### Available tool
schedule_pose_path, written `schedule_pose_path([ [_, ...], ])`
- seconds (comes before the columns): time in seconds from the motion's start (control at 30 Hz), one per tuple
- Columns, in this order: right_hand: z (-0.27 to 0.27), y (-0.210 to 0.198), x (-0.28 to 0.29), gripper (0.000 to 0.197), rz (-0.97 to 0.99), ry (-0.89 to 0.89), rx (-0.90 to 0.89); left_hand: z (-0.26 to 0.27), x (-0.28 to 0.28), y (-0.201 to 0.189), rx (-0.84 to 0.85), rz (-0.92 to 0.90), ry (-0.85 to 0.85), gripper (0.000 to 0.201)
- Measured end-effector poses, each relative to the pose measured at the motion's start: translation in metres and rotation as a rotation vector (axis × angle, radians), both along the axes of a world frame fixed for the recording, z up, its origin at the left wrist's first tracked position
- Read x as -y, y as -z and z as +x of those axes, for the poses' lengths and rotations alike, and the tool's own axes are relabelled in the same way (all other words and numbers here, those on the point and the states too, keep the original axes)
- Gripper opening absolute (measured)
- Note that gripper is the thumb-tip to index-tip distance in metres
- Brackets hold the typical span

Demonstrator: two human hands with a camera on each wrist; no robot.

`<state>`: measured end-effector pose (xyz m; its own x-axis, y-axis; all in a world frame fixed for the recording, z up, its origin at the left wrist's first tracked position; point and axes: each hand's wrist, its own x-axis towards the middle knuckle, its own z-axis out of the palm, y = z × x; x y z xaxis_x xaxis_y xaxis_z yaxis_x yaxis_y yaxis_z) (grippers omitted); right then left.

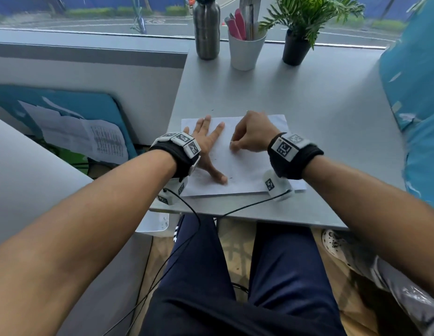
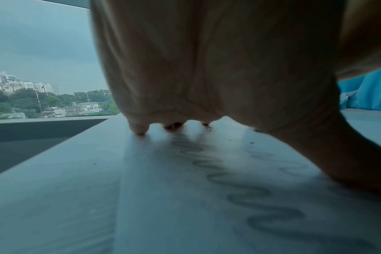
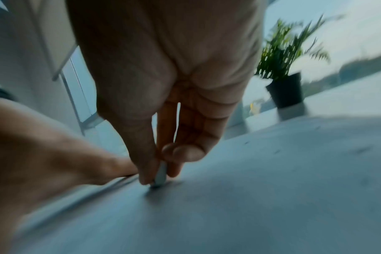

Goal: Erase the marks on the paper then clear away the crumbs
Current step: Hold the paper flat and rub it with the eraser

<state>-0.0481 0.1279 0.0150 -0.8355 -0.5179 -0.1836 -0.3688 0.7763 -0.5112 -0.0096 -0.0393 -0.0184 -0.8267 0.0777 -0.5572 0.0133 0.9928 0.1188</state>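
Note:
A white sheet of paper point(image 1: 247, 170) lies on the grey table point(image 1: 308, 105) near its front edge. My left hand point(image 1: 206, 141) presses flat on the sheet's left part, fingers spread and straight. Faint looping pencil marks point(image 2: 239, 187) run across the paper under that palm. My right hand point(image 1: 249, 137) pinches a small pale eraser point(image 3: 161, 177) between thumb and fingers, its tip touching the paper near the sheet's middle. A few dark crumbs point(image 2: 251, 142) lie on the sheet, and more crumbs point(image 3: 362, 150) show in the blurred right wrist view.
At the table's far edge stand a steel bottle point(image 1: 206, 30), a white cup of pens point(image 1: 246, 48) and a potted plant point(image 1: 299, 42). A blue-clad figure point(image 1: 414, 93) sits at the right. A grey partition point(image 1: 90, 73) borders the left. Cables point(image 1: 191, 209) hang off the front edge.

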Motion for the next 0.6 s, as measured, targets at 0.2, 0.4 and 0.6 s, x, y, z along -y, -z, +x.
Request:
schedule_pose_path([
  [0.2,0.019,0.003,0.005,0.011,0.02,-0.127,-0.006,0.0,0.001,0.001,-0.01,0.001,0.006,0.164],
  [0.4,0.019,0.007,0.007,0.01,0.001,-0.097,-0.013,0.001,0.002,0.002,-0.003,0.004,0.004,0.164],
  [0.6,0.008,0.004,0.002,0.008,-0.024,0.038,-0.054,0.0,0.001,0.001,0.004,0.002,0.009,0.165],
])
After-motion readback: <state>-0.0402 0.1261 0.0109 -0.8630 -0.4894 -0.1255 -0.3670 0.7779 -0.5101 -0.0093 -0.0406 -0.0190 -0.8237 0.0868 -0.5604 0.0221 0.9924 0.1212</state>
